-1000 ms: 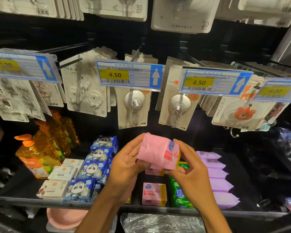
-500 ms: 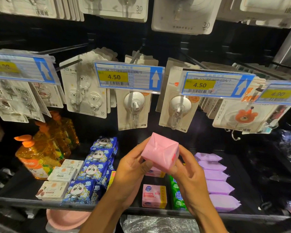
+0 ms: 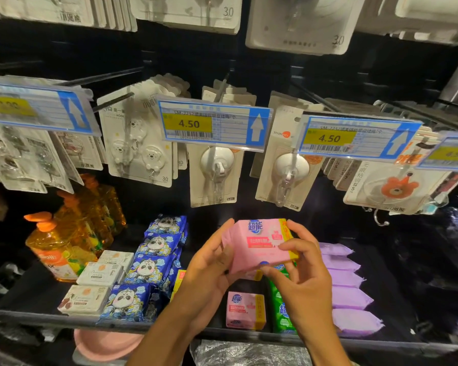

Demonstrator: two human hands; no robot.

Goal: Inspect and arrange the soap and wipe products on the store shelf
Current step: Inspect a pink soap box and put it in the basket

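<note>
**Pink soap bar up for inspection, label facing out**

Held above the shelf (image 3: 222,332) in both hands: pink soap bar (image 3: 262,243), printed face turned toward the camera. Left hand (image 3: 209,270) cupping the left end, fingers (image 3: 217,239) curled along the side; right hand (image 3: 306,273) pinching the right end, thumb under, fingers over the yellow edge. Both closed on the bar. Below, a matching pink bar (image 3: 245,310) lying in its row, green packs (image 3: 282,310) just right, purple wipe packs (image 3: 347,291) beyond, panda packs (image 3: 146,268) left. Best handled by the ends, label clear of fingertips, wrapper checked for tears, then set down behind the matching bar, label forward, square to the row.
</note>
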